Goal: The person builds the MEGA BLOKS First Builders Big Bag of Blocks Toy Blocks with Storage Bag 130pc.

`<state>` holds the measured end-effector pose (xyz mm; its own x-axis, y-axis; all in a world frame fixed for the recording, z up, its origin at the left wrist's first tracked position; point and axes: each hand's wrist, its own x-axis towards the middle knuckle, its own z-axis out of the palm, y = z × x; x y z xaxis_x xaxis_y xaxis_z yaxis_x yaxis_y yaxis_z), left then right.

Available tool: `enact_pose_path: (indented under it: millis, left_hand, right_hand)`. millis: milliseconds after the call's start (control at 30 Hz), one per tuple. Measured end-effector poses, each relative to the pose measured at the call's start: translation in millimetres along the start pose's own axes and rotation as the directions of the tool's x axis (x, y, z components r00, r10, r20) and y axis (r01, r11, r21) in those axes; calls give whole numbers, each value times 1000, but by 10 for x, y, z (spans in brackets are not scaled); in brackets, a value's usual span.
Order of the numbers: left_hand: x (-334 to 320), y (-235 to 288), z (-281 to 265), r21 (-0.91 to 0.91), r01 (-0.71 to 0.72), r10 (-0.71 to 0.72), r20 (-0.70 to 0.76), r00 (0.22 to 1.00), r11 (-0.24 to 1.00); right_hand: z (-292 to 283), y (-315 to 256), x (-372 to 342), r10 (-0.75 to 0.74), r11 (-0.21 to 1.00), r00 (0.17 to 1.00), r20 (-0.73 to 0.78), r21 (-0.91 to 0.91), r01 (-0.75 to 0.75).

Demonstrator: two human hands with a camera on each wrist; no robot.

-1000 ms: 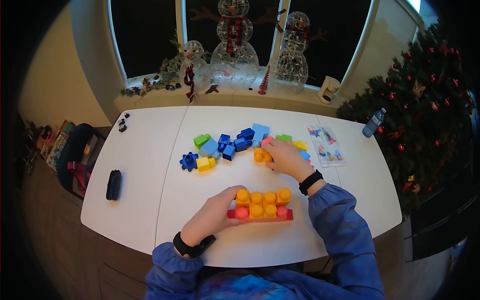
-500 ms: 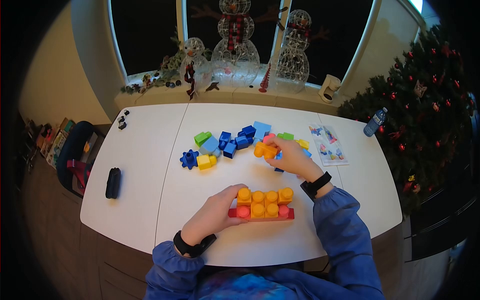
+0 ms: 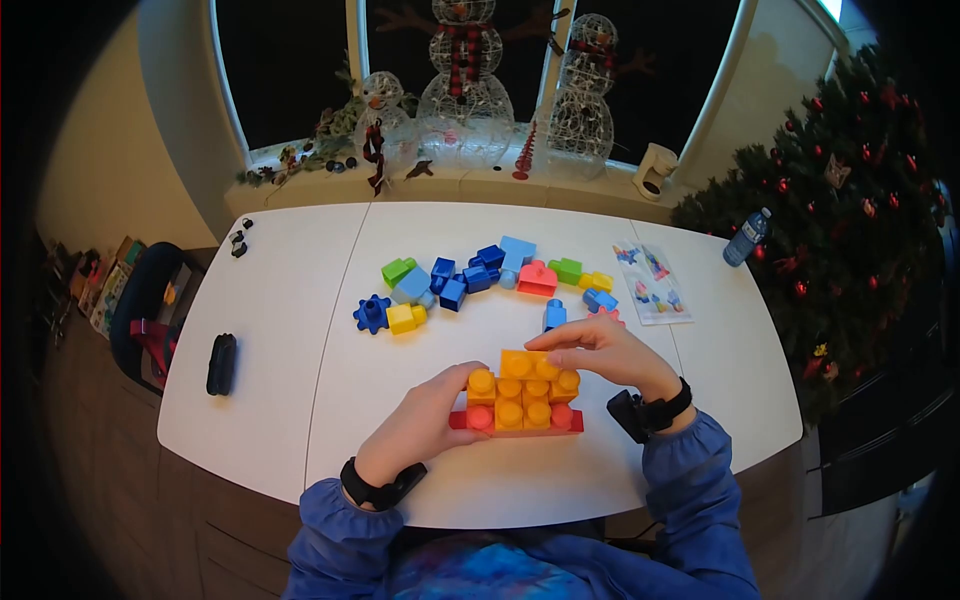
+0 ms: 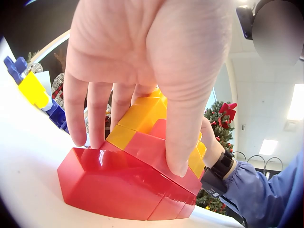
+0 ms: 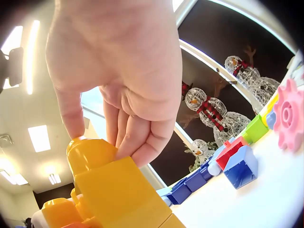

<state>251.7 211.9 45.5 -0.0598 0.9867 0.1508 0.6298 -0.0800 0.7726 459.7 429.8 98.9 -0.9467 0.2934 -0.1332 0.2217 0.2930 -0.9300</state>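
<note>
My white tabletop (image 3: 260,435) spreads before me, its near edge against my body. A decorated tree (image 3: 825,215) rises past its right edge, and wire snowmen (image 3: 466,65) in plaid scarves line the sill beyond the far edge. A printed picture sheet (image 3: 652,285) lies toward the far right corner. Midway along the near edge, a little in from it, stands a stack of yellow and red blocks (image 3: 508,390) on a long red base; my left hand (image 3: 412,420) clasps its left end, thumb on the near face, fingers behind. A water bottle (image 3: 747,237) stands at the far right corner; a dark case (image 3: 221,364) lies by the left edge. Atop the stack is another yellow block (image 3: 518,362), pinched by my right hand (image 3: 612,360), thumb on a stud and fingers bent against its side; I cannot tell whether it is pressed fully down. Toward the far edge, loose blocks lie strung out, among them a red block (image 3: 537,279), a dark blue gear (image 3: 371,314) and a pink gear (image 5: 288,115). Small black items (image 3: 239,240) sit at the far left corner.
</note>
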Motion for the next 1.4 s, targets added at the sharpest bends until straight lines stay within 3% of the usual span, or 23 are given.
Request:
enact_pose_path:
  millis: [167,267,567,967,1067,1267,1400]
  left_hand:
    - [5,17,-15,2,10,-10,11,1000,1000]
    - [4,22,-6,-19,16,-16,4,1000,1000]
    - [0,-7,5,-14,-2,2,-7,1000,1000]
    - [4,23,-8,4,7,-7,1,1000,1000]
    - [12,-2,-9,2,12,-12,10,1000,1000]
    - [40,55,-58,-17,34,-33,28,999,999]
    - [65,-37,-52,14,11,-12,18,1000,1000]
  right_hand:
    - [30,139,68,-37,983,994,108,-176,55]
    - [71,148,70,-103,986,990,96,-124,115]
    - [199,188,125,-97,992,994,58,-76,101]
    - [346,49,-8,-19,977,985,-169,-215,-19]
    - [359,210,-146,-211,965,919,-332,-218,142]
    - [451,197,-496,-322,915,821,-471,-379,141]
    - [521,245,-471,-346,889,815,-465,-439,127]
